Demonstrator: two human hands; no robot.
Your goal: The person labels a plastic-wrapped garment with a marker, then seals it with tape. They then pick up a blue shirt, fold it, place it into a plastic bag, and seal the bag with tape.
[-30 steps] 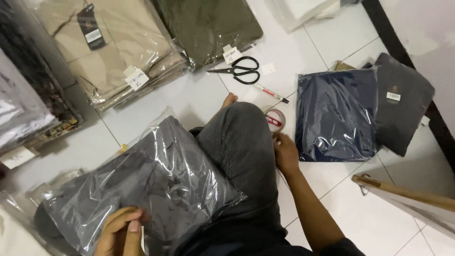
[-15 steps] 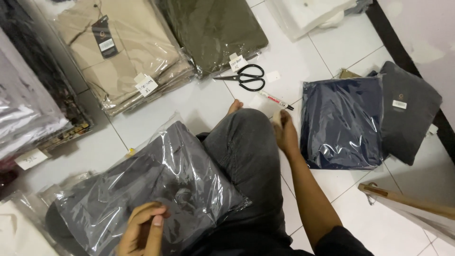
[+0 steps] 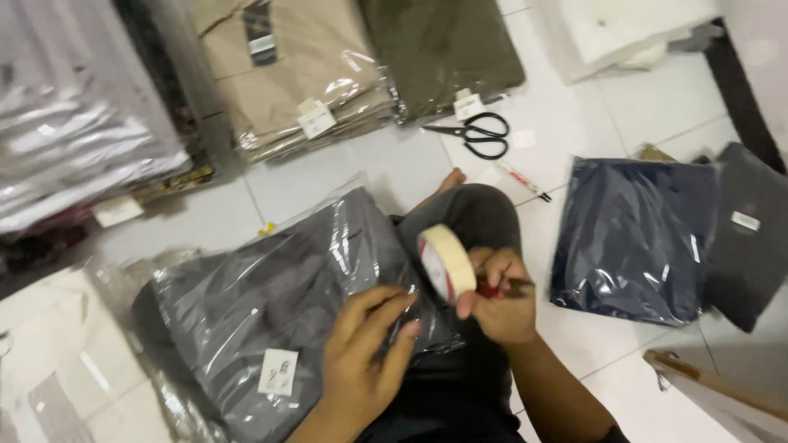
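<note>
A grey folded garment in a clear plastic bag (image 3: pixel 271 287) lies across my lap and the white tiled floor. My left hand (image 3: pixel 365 353) rests on its near right edge with fingers spread, pressing the plastic. My right hand (image 3: pixel 497 295) holds a roll of cream tape (image 3: pixel 447 262) upright over my knee, thumb and fingers pinched on it, with a small red item at the fingers. My bent leg in dark grey trousers (image 3: pixel 468 221) lies under the tape.
Black scissors (image 3: pixel 476 135) and a pen (image 3: pixel 525 180) lie on the tiles ahead. A navy bagged garment (image 3: pixel 632 238) and a dark grey one (image 3: pixel 751 234) sit right. Stacks of beige (image 3: pixel 295 74), olive (image 3: pixel 443 49) and other bagged clothes line the back and left.
My right hand picked the tape roll up from the floor beside my knee and brought it over my lap. My left hand shifted right along the bag's edge toward it.
</note>
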